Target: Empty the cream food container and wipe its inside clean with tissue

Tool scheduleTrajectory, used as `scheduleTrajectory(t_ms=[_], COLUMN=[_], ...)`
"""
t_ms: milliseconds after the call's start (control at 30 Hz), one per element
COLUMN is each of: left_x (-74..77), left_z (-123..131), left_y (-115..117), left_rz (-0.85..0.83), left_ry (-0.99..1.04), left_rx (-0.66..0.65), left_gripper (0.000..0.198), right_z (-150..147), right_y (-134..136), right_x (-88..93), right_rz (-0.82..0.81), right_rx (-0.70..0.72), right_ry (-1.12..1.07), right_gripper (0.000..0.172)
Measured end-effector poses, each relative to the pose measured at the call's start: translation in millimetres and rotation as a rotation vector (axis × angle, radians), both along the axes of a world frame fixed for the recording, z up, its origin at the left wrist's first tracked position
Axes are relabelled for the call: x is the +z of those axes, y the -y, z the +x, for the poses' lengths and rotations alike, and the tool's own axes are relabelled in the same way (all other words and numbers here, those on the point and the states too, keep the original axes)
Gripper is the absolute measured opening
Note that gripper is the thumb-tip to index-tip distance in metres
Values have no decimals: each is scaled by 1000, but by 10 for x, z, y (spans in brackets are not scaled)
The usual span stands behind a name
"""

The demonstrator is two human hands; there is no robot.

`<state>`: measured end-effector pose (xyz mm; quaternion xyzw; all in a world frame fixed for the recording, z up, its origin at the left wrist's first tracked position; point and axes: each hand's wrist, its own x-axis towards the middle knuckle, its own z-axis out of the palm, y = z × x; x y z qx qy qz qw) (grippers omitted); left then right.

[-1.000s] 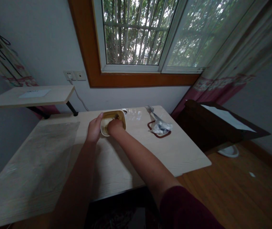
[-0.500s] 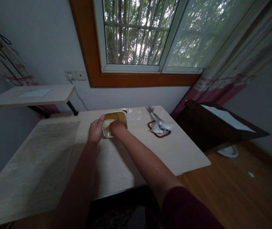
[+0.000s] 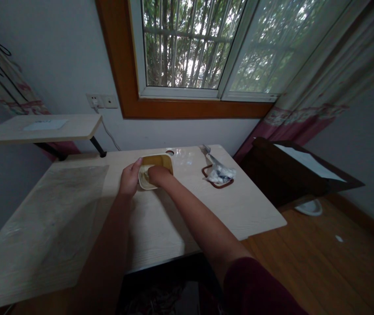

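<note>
A squarish, yellowish container (image 3: pixel 165 161) with a pale rim rests near the back of the light wooden table. My left hand (image 3: pixel 129 177) grips its left wall, thumb over the rim. Down inside the container is my right hand (image 3: pixel 159 176), its fingers curled and hidden from view. Whether they pinch something or press on the bottom does not show. Something pale lies on the bottom to the left of the right hand; I cannot make out what it is.
To the right, a crumpled clear plastic bag (image 3: pixel 220 173) lies over a brown rounded frame (image 3: pixel 219 187). A clear sheet (image 3: pixel 58 210) covers the table's left part. A raised shelf (image 3: pixel 78 127) stands back left. Beyond the right edge is a dark brown piece of furniture (image 3: pixel 272 175).
My right hand has shifted very slightly within the container, and more of the pale bottom shows. The left hand keeps its grip. The whole view has drifted a little.
</note>
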<state>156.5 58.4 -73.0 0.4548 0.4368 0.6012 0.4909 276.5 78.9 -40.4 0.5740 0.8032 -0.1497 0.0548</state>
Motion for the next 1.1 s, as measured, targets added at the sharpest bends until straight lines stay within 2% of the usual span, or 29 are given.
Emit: scheduleTrajectory(t_ms=[167, 400, 567, 767, 1100], left_x=[35, 31, 5, 2, -30], left_z=[-2, 11, -8, -17, -2], left_y=[56, 82, 61, 64, 64], left_rz=[1, 19, 22, 9, -5], left_ry=[-34, -86, -99, -91, -42], left_rx=[29, 69, 63, 59, 60], left_gripper=[63, 62, 62, 60, 60], right_z=[-33, -43, -37, -20, -34], right_y=[11, -32, -30, -16, -45], right_x=[-95, -238, -299, -289, -283], right_rz=[58, 48, 71, 107, 67], right_rx=[66, 13, 31, 72, 57], right_ry=[-58, -115, -155, -180, -100], right_gripper=[36, 40, 39, 39, 38])
